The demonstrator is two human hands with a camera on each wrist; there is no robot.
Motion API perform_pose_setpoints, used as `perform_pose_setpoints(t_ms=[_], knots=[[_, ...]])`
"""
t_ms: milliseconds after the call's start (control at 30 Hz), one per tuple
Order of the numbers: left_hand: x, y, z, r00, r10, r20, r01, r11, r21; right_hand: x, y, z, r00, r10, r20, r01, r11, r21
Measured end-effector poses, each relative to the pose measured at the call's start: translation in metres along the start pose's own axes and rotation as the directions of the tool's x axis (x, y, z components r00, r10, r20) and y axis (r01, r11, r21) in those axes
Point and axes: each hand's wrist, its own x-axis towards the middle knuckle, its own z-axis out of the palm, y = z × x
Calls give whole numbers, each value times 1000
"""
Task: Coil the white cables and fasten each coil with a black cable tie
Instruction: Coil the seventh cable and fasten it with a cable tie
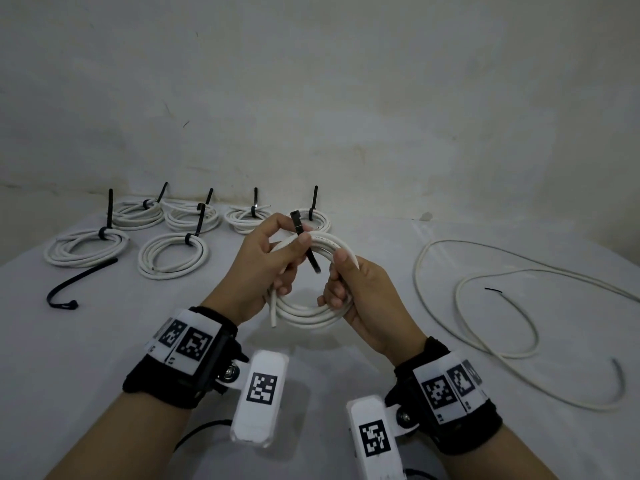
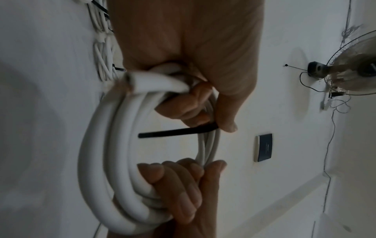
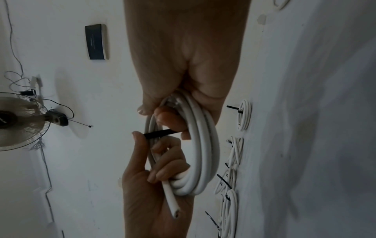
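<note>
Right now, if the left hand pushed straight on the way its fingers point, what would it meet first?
Probably the tied coil just beyond the left hand, which grips the held coil and pinches the cable tie. Depth is unclear; the hand may pass above it.

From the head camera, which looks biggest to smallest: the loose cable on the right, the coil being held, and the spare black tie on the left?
1. Loose cable, sprawling widest.
2. Held coil, though nearness to the camera may flatter it.
3. Spare black tie, smallest.

Six tied coils (image 1: 173, 254) lie left, a loose cable (image 1: 498, 317) right, seemingly on a table (image 1: 346, 358).
</note>
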Motion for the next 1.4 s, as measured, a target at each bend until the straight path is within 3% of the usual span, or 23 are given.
perform_pose_setpoints(t_ms=[167, 367, 467, 567, 633, 733, 967, 1400], knots=[[0, 0, 2, 999, -29, -38, 29, 1000, -3, 0, 1, -3, 998, 43, 43, -44, 999, 27], [-1, -5, 1, 998, 52, -21, -51, 999, 14, 0, -10, -12, 920, 341, 195, -376, 908, 183], [-3, -7, 1, 994, 29, 103, -28, 1000, -14, 2, -12, -14, 950, 279, 142, -302, 936, 182], [-6, -7, 5, 970, -12, 243, 3, 999, 39, 4, -14, -19, 986, 167, -19, -163, 978, 134], [-8, -7, 8, 957, -41, 288, 25, 998, 61, 4, -16, -24, 988, 87, -129, -81, 995, 53], [-7, -7, 9, 953, -52, 299, 36, 998, 59, 1, -22, -24, 983, 6, -182, -8, 1000, -8], [-8, -5, 9, 962, 69, 263, -82, 996, 40, -2, -26, -21, 968, -176, -178, 116, 944, -308], [-10, -8, 13, 969, 73, 237, -83, 996, 35, -7, -37, -27, 988, -152, -28, 131, 923, -362]])
